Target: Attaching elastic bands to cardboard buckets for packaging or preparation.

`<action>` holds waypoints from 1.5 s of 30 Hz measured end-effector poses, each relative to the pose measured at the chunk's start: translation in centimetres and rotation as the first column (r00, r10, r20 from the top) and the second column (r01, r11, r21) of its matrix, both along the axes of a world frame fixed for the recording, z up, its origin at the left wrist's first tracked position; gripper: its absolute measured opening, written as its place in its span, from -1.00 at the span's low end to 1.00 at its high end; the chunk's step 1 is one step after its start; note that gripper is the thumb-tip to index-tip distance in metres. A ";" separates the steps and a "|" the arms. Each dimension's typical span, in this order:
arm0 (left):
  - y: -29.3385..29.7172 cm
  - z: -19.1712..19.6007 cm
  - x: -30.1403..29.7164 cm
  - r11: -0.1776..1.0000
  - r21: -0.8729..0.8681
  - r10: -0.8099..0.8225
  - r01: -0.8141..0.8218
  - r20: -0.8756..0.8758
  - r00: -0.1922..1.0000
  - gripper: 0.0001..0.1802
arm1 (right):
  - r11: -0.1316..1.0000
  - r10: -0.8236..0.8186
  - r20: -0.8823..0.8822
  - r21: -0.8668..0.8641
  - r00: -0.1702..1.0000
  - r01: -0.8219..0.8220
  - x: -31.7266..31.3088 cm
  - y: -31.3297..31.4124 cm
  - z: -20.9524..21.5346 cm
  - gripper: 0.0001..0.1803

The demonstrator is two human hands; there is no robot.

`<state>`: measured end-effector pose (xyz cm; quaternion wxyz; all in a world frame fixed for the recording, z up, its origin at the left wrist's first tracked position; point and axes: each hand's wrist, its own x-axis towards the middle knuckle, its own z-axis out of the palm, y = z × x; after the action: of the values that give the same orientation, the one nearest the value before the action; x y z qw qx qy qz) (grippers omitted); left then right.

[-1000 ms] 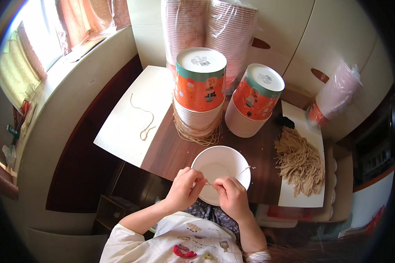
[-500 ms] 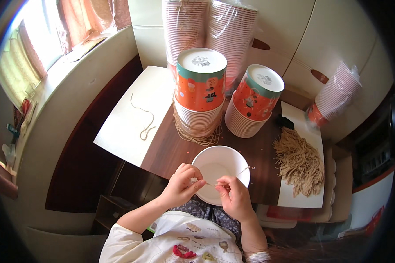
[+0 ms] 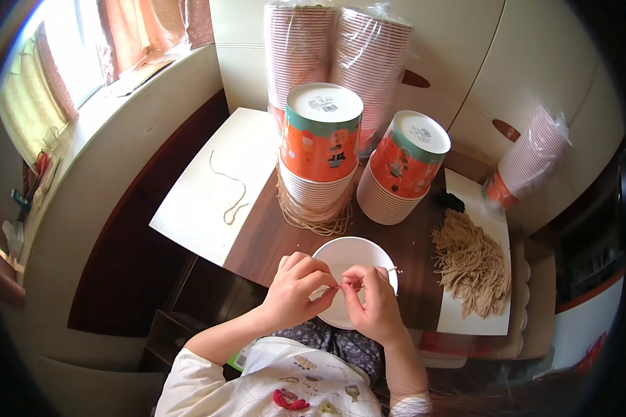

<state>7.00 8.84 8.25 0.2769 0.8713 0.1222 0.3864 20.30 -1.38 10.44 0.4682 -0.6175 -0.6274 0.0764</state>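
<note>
My left hand (image 3: 295, 288) and my right hand (image 3: 373, 301) meet fingertip to fingertip over a white paper bowl (image 3: 355, 258) at the near edge of the brown table (image 3: 271, 240). Both pinch a thin tan string (image 3: 391, 271) that runs across the bowl's rim to the right. The bowl's near half is hidden behind my hands.
Two upside-down stacks of orange paper bowls (image 3: 321, 149) (image 3: 405, 167) stand behind, with loose string coiled at the left stack's base. A heap of cut strings (image 3: 471, 263) lies on a white sheet at right. One string (image 3: 229, 198) lies on the white board at left. Wrapped cup stacks (image 3: 341, 48) stand at the back.
My hands have drawn closer together over the bowl, fingertips now touching at the string. The bowl and stacks have not moved.
</note>
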 end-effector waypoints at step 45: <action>-0.8 -4.5 -2.6 0.879 -0.474 0.018 -0.044 -0.060 0.998 -0.92 | 0.962 0.007 -0.442 0.248 0.897 0.115 2.0 -1.5 1.7 -0.89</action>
<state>4.41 8.09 3.70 0.4723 0.7850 0.2346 0.3253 22.34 -2.87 12.10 0.6786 -0.5325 -0.4928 0.1149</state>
